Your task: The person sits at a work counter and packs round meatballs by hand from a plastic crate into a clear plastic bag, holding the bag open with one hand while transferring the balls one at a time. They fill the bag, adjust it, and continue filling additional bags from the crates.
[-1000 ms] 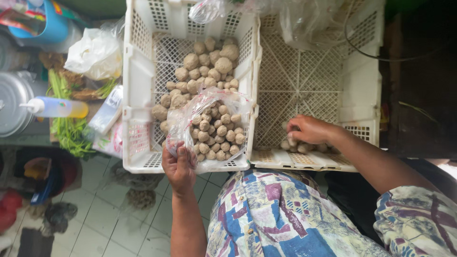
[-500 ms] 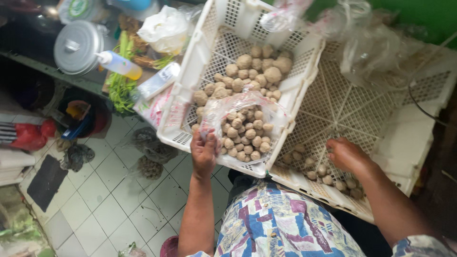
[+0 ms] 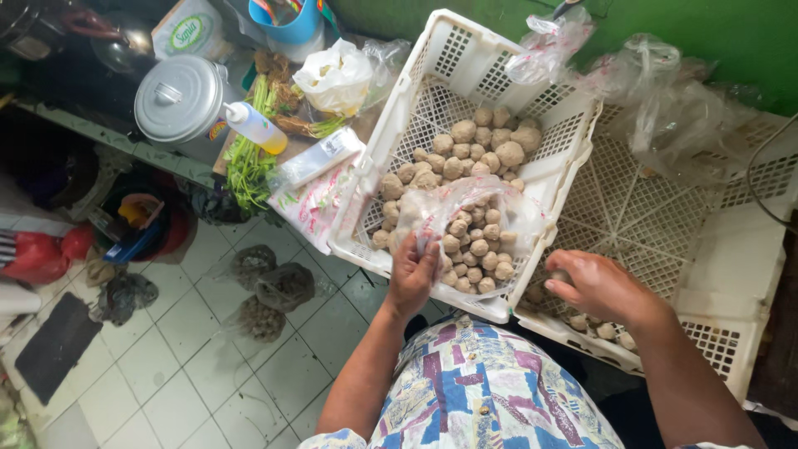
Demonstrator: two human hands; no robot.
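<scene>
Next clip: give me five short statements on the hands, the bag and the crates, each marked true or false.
1. The left hand grips a clear plastic bag holding round brown balls. True.
2. The bag is empty. False: it holds many balls.
3. The right hand is in the right white crate, pinching a ball. True.
4. The left white crate holds green leaves. False: it holds loose balls; the greens lie outside it, by a metal pot.
5. Both hands hold the bag. False: only the left does.
</scene>
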